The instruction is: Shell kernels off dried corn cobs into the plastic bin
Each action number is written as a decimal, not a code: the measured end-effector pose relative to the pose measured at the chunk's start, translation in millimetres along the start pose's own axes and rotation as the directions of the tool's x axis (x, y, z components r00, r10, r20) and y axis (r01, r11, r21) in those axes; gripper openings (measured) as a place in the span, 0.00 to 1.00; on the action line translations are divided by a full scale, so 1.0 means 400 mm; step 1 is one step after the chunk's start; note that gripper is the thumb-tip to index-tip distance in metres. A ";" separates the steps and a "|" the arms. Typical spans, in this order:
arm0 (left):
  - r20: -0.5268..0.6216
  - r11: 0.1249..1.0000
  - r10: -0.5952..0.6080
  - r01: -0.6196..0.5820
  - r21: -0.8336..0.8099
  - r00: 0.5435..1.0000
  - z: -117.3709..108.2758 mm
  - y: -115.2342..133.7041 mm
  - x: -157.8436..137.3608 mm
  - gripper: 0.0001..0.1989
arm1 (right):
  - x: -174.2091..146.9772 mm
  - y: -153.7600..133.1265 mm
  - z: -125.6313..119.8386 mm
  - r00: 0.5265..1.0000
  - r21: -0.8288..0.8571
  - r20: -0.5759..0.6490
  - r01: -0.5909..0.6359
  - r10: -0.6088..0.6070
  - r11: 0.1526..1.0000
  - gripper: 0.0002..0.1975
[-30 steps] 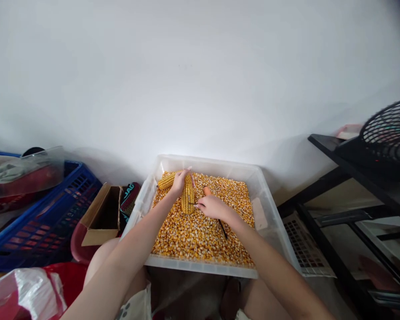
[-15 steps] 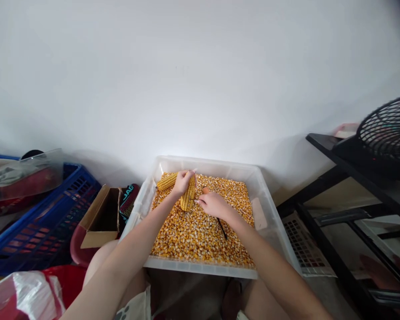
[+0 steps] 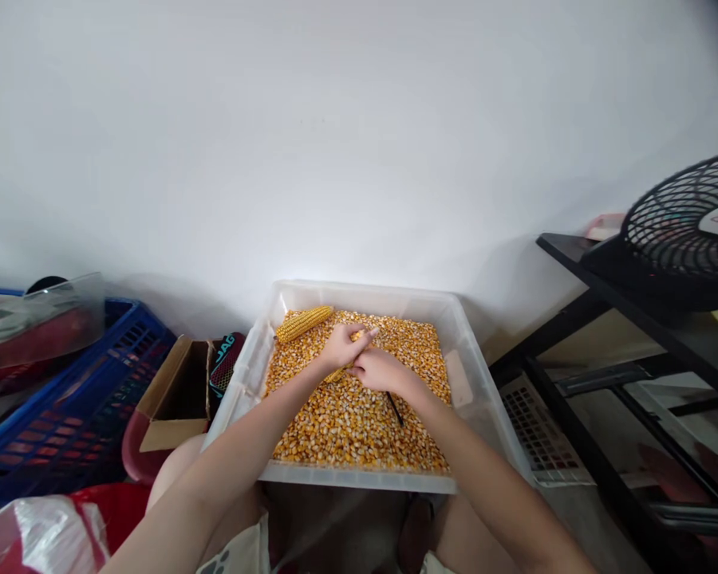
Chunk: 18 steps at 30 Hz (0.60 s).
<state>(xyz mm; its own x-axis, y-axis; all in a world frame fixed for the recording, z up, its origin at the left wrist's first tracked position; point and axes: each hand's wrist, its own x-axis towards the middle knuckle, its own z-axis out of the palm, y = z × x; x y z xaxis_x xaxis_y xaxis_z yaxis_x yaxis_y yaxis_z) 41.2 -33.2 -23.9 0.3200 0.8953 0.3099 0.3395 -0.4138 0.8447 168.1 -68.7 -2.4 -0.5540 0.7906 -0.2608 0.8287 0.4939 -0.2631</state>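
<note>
In the head view, the likeliest trouble was a slip: the left hand (image 3: pixel 340 347) and the right hand (image 3: pixel 378 369) met over one ear of corn (image 3: pixel 333 376), so a sudden turn of it could have knocked the fingers together. A black rod (image 3: pixel 395 409) stuck out below the right hand; if it was a pointed tool in that grip, a skid off the hard rows might have jabbed the left hand. Loose kernels (image 3: pixel 347 434) could also have sprung over the rim of the plastic tub (image 3: pixel 364 478).

The left fingers were wrapped around the ear; how tightly the right ones were closed, and on what, I could not tell. The ear was low over the kernels inside the tub, mostly covered, its showing end yellow and tilted toward the person. A second ear (image 3: pixel 304 324), plump and close-rowed, lay at the tub's far left.
</note>
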 end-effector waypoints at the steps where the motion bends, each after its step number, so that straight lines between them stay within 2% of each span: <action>1: 0.011 0.999 0.018 -0.019 0.043 1.000 0.007 0.003 -0.004 0.21 | 0.001 0.004 0.002 1.000 0.014 -0.003 0.007 -0.007 1.000 0.17; 6: -0.041 0.994 0.044 -0.039 0.101 0.998 0.022 0.003 -0.013 0.24 | 0.013 0.023 0.019 0.999 0.085 -0.004 0.043 -0.043 0.995 0.17; 11: -0.058 0.989 0.056 -0.047 0.140 0.997 0.027 0.007 -0.014 0.24 | 0.019 0.025 0.027 0.999 0.154 -0.032 0.018 -0.013 0.988 0.15; 15: -0.131 0.995 0.009 0.003 0.096 0.991 0.015 0.002 -0.004 0.25 | 0.022 0.024 0.026 0.996 0.253 -0.044 -0.066 0.080 0.965 0.13; 18: -0.264 0.998 -0.070 0.066 -0.022 0.962 -0.005 -0.014 0.011 0.26 | 0.040 0.029 0.040 0.967 0.464 -0.181 -0.079 0.181 0.883 0.10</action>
<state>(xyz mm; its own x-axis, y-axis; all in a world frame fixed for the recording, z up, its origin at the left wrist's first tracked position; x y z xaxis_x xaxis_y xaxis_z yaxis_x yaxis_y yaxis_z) 38.8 -26.6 -26.5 0.0507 0.9337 0.3544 0.3406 -0.3498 0.8727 167.7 -56.1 -24.6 -0.3715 0.9190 -0.1321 0.7382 0.2061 -0.6423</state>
